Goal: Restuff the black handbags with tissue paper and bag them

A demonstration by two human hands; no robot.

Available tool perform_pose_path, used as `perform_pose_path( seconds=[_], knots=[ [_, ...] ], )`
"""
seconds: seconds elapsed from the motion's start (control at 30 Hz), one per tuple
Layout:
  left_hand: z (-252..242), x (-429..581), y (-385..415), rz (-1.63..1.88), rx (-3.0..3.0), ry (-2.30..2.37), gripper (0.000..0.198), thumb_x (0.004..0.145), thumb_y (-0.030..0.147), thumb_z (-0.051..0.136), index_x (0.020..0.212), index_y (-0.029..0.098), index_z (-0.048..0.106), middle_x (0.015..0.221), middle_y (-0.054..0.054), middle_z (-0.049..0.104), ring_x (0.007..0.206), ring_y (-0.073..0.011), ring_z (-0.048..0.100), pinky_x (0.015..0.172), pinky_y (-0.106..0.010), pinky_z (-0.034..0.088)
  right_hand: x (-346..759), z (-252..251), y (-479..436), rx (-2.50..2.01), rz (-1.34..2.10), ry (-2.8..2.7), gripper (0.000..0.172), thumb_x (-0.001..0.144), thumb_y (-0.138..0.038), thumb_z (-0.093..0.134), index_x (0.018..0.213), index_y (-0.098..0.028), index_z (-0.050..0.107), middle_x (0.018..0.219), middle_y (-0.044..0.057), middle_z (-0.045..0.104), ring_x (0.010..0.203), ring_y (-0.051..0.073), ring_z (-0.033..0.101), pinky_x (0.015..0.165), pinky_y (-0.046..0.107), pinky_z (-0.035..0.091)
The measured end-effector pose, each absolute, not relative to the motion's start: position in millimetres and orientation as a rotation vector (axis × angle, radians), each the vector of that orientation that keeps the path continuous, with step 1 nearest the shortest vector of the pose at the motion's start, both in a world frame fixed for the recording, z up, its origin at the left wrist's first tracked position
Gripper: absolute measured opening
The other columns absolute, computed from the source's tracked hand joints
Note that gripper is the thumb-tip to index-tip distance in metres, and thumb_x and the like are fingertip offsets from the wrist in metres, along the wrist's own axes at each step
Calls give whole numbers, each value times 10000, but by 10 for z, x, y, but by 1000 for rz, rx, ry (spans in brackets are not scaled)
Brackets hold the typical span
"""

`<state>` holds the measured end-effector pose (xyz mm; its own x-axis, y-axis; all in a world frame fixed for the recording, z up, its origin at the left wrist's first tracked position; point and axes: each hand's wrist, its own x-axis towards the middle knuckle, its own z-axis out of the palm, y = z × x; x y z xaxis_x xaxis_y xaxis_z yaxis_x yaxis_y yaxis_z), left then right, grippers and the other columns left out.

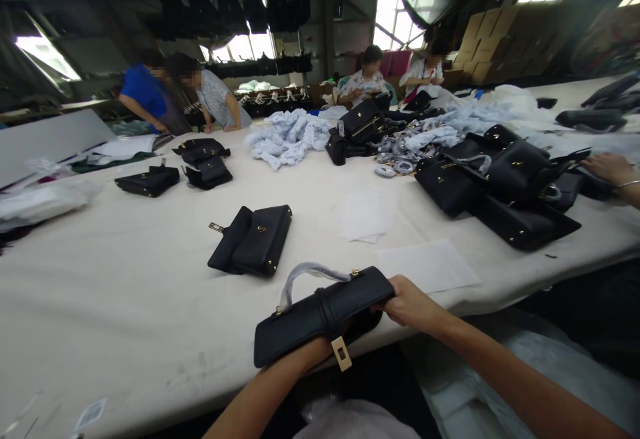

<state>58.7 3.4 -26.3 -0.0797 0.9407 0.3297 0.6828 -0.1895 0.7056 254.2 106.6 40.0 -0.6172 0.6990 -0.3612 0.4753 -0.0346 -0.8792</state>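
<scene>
At the near edge of the white table (125, 306) I hold a black handbag (320, 316) lying lengthwise. Its handle (310, 271) is wrapped in pale protective paper, and a gold clasp tab (341, 352) hangs off its front. My right hand (413, 306) is closed on the bag's right end, thumb on top. My left forearm (285, 372) runs up under the bag's left part, and the left hand itself is hidden behind or inside the bag.
A second black bag (253, 239) lies just beyond, with white paper sheets (427, 266) to its right. A pile of black bags (505, 186) sits at right by another person's hand (607, 169). Pale blue wrapping (287, 136) is heaped farther back, where several people work.
</scene>
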Motion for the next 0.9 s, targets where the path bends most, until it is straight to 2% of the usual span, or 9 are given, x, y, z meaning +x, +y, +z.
perform_pose_path(
  seconds=[0.03,0.13,0.2,0.3,0.37,0.53,0.7,0.8,0.9],
  knots=[
    [-230,582,-9,1101,1928,1735,291,792,241,604,1068,284,688,1013,-81,700,941,-288,653,876,-436,524,2552,408,1068,-1217,1744,-2039,200,735,-291,547,588,-155,559,382,-78,322,372,62,286,389,202,192],
    [-131,655,-91,865,2126,1712,440,830,75,457,1137,321,654,1025,-78,698,1019,-287,640,955,-491,476,2600,430,1088,-1030,1866,-2064,167,743,-303,584,710,-145,626,532,-48,486,434,67,361,420,200,258],
    [-62,753,-42,728,2238,1691,488,813,32,452,1159,320,643,1066,-83,693,1075,-305,619,1009,-541,427,2636,433,1119,-976,1830,-2147,147,719,-258,601,777,-145,675,616,-29,554,499,83,422,470,205,311],
    [40,896,200,760,2198,1674,440,798,78,547,1172,293,630,1137,-75,674,1127,-314,593,1060,-551,393,2672,431,1186,-1058,1441,-2271,153,727,-217,588,819,-159,695,640,-19,582,583,111,483,544,217,347],
    [102,961,391,828,2089,1712,406,803,115,578,1181,258,617,1149,-80,668,1126,-304,594,1062,-527,413,2678,428,1224,-1084,1212,-2303,167,749,-209,575,874,-171,679,701,-10,618,625,122,514,581,222,365],
    [233,1031,571,949,1904,1760,183,864,146,501,943,194,660,966,-83,694,982,-274,645,961,-487,495,2645,433,1252,-1057,1071,-2424,258,826,-248,526,1061,-195,616,743,-13,646,600,126,536,570,228,356],
    [333,1004,502,1111,1747,1689,224,831,96,487,986,204,608,987,-52,661,969,-220,623,947,-412,485,2566,541,1296,-1051,758,-2719,335,793,-229,537,1111,-250,643,747,-1,686,670,172,607,600,247,350],
    [355,913,463,1076,1577,1699,195,789,82,521,925,200,595,807,-7,615,764,-175,592,771,-339,494,2518,593,1283,-1031,629,-2767,307,787,-229,563,1054,-294,700,798,6,719,760,189,642,649,253,373],
    [372,812,406,942,1360,1698,168,749,97,583,891,187,588,636,44,518,590,-135,491,580,-272,405,2467,584,1207,-948,679,-2776,254,838,-274,555,1019,-328,725,897,-1,739,818,180,659,699,250,406]
  ],
)
